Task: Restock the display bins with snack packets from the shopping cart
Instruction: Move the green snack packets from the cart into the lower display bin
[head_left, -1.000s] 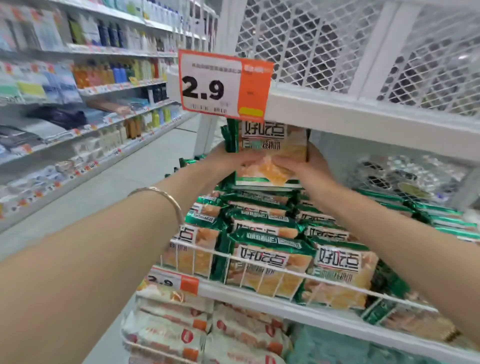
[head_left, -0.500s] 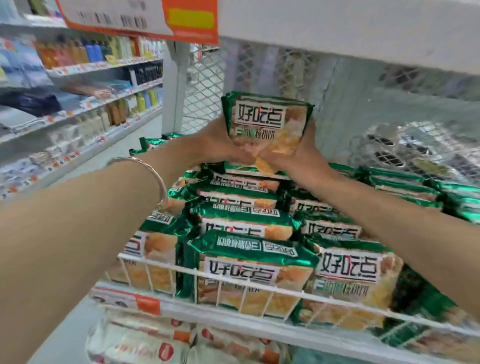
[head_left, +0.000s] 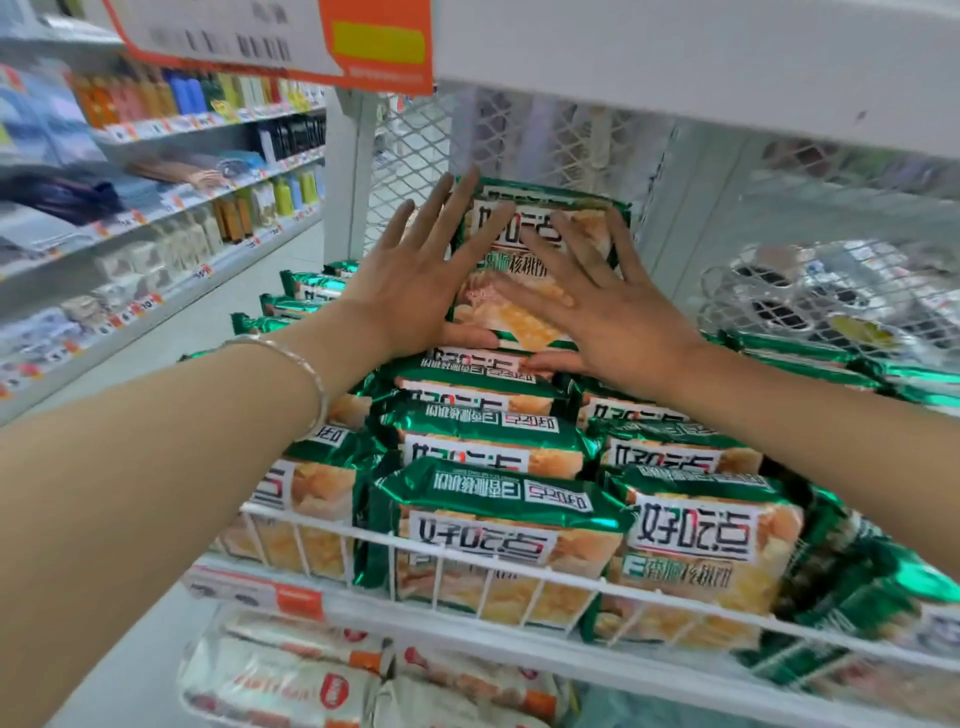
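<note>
Though crammed to the rail (head_left: 519, 568), bin (head_left: 467, 634) evidently taking one more at the back.

Nearest: stack (head_left: 493, 525) of green packets, laid flat in rows, labels forward, kept from sliding out by that rail. Underneath, white packs (head_left: 291, 686) on the lower shelf; no part of this step, by the look of it.

Past the rows: one packet (head_left: 498, 296) stood on edge atop the stack, face forward, top close to the mesh (head_left: 545, 135).

Left hand (head_left: 415, 280): flat, fingers straight and spread along the packet's left edge, thumb tucked at its bottom edge. Nothing gripped, pressing only.

Right hand (head_left: 608, 312): likewise flat, fingers fanned across the printed face, thumb low on the stack top. Nothing gripped.

Probably flat palms instead of a pinch so as to push the packet back and square it without crushing the contents. Probably stood upright for lack of flat room and to show the label.

Judged: seating stage of one placement, bin near full. Risk: tipping forward on release, given the soft, uneven stack beneath.

Further right, silver packs (head_left: 810, 296) behind mesh in the next bin. Overhead, price tag (head_left: 234, 36), print blurred. Cart not in view.
</note>
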